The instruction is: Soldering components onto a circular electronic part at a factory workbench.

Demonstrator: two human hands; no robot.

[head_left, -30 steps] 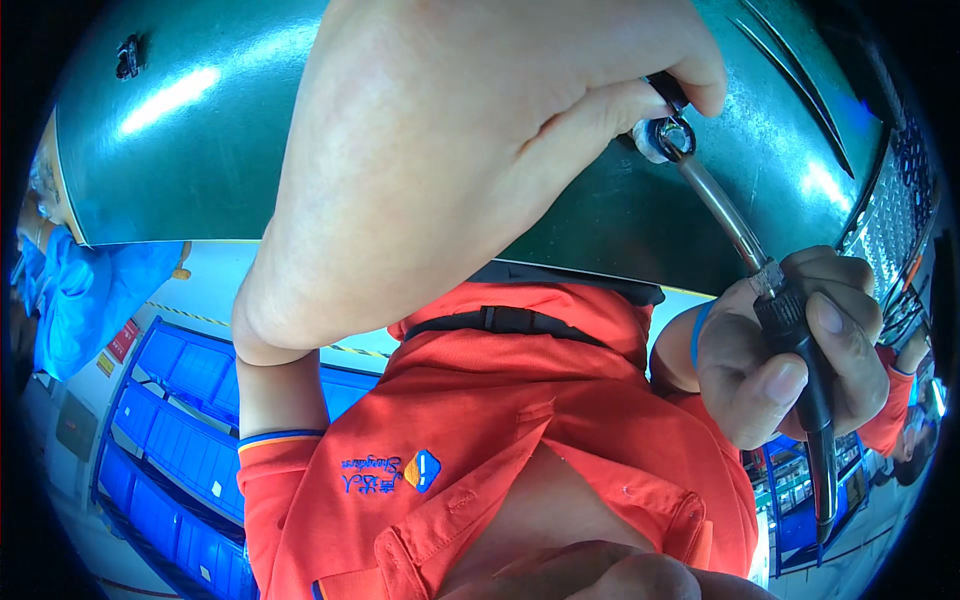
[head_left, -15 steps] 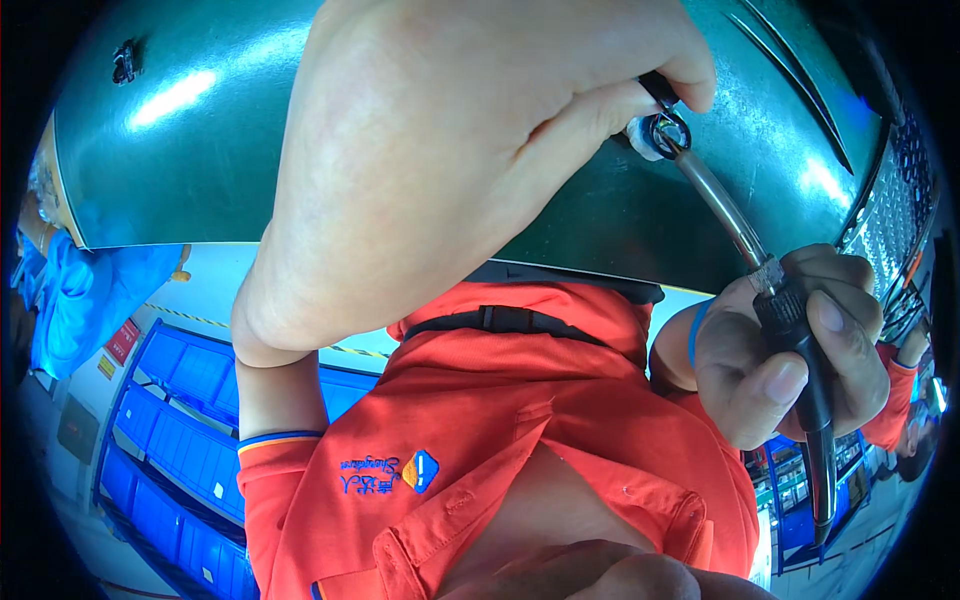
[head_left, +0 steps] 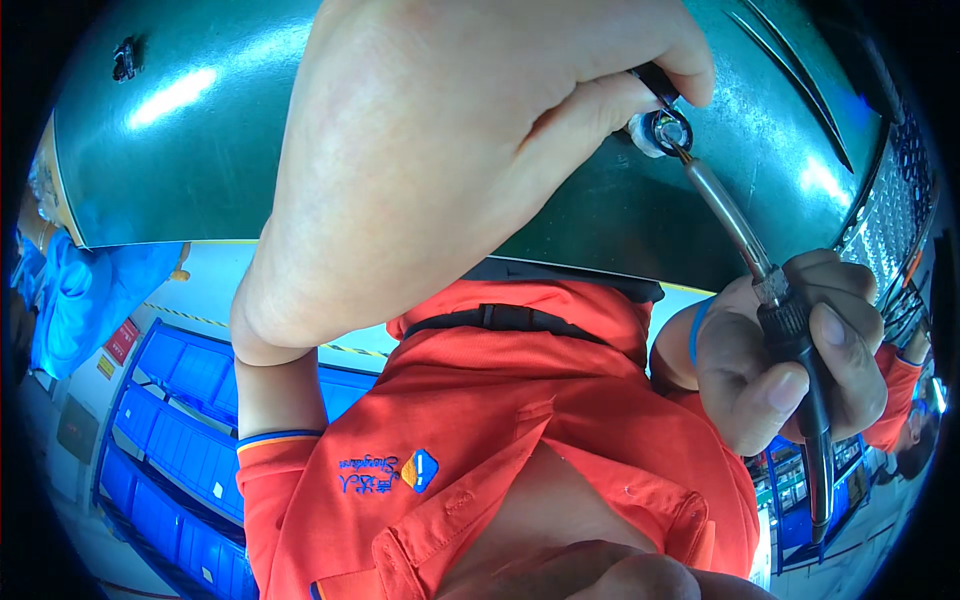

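My left hand (head_left: 500, 130) reaches in over the green table, thumb and finger pinching the black end of a small part. At its lower end the part has a round black-rimmed piece (head_left: 672, 132) with a pale, shiny middle. Lower right, my right hand (head_left: 775, 360) is wrapped round the black handle of a soldering iron (head_left: 728, 220). The iron's metal barrel slants up to the left. Its thin tip meets the lower edge of the round piece; whether it touches I cannot tell. My left fingers partly hide the part.
On the green table (head_left: 230, 190) lie a small dark object (head_left: 124, 60) at far left and long thin dark strips (head_left: 790, 80) at far right. Blue bins (head_left: 180, 440) stand on a rack below left. A person in blue (head_left: 90, 300) is at the left edge.
The soldering iron has shifted slightly down and right, so more of its thin tip shows at the round piece's edge. My left hand has barely moved and still pinches the small part.
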